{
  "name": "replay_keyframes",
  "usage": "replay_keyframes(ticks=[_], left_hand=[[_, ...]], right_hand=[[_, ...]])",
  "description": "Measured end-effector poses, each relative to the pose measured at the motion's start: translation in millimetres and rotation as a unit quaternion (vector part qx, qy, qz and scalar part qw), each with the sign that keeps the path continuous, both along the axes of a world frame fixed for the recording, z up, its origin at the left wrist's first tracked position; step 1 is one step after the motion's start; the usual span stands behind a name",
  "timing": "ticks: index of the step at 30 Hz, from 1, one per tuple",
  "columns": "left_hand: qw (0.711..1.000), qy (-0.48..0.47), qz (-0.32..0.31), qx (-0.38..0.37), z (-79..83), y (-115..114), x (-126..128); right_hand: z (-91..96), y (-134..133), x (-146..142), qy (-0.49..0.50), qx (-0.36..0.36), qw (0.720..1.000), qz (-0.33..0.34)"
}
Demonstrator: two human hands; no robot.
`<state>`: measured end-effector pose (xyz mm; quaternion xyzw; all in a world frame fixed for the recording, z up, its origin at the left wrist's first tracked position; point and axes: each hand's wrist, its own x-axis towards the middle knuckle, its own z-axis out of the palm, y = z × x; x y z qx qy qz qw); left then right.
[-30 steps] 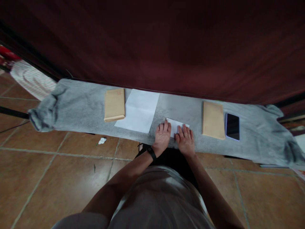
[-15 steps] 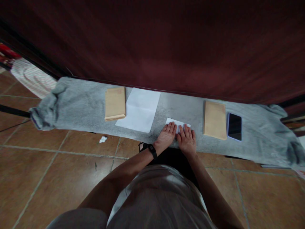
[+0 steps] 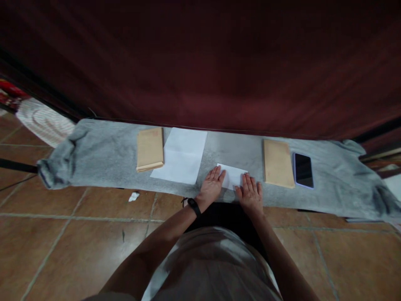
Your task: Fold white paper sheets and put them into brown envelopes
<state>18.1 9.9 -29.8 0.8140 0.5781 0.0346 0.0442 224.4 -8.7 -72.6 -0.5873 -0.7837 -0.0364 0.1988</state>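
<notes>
A small folded sheet of white paper (image 3: 232, 177) lies on the grey cloth near its front edge. My left hand (image 3: 211, 185) is flat with fingers stretched out over the paper's left end. At the right end, my right hand (image 3: 251, 195) presses down with its fingers extended. The middle of the folded paper shows between the two hands; its ends are partly covered by my fingers. To the left, a larger white sheet (image 3: 184, 155) lies flat, tucked against a stack of brown envelopes (image 3: 150, 148).
Another stack of brown envelopes (image 3: 278, 163) and a phone (image 3: 303, 170) lie to the right on the grey cloth (image 3: 103, 154). A dark red curtain-like surface (image 3: 200, 67) rises behind the bench. A white scrap (image 3: 133, 196) is on the tiled floor (image 3: 94, 242).
My hands have slid apart along the folded paper, the left one leftward and the right one rightward, baring its middle. The whole view has shifted slightly.
</notes>
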Motion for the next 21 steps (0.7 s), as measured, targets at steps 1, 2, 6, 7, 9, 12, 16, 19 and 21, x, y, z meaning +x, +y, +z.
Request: replay_keyframes(ticks=[1, 2, 6, 7, 9, 12, 16, 19, 21], left_hand=[[1.000, -0.003, 0.004, 0.002, 0.7, 2, 1], [1.000, -0.007, 0.007, 0.006, 1.4, 4, 3], [0.999, -0.036, 0.001, 0.026, 2.1, 13, 15], [0.999, -0.041, -0.002, 0.027, 1.4, 14, 18], [0.999, -0.046, -0.001, 0.026, -1.2, 16, 20], [0.999, -0.044, 0.009, 0.021, -6.0, 16, 17], [0.999, -0.036, 0.028, 0.024, -10.1, 13, 7], [0.998, -0.036, 0.041, 0.031, -11.2, 9, -1], [0.998, -0.037, 0.047, 0.033, -11.3, 7, -4]], right_hand=[[-0.4, 0, 0, 0.001, 0.003, 1.000, -0.001], [-0.9, 0, -1, 0.002, 0.006, 1.000, -0.001], [-1.8, 0, -2, 0.004, 0.017, 1.000, -0.004], [-1.8, 0, -2, 0.004, 0.017, 1.000, -0.004], [-1.2, 0, -2, 0.004, 0.017, 1.000, -0.002], [-0.1, 0, -2, 0.006, 0.017, 1.000, 0.001], [0.8, -1, -3, 0.008, 0.019, 1.000, 0.001], [1.4, -1, -4, 0.005, 0.020, 1.000, 0.000], [2.0, -1, -4, 0.002, 0.017, 1.000, 0.000]])
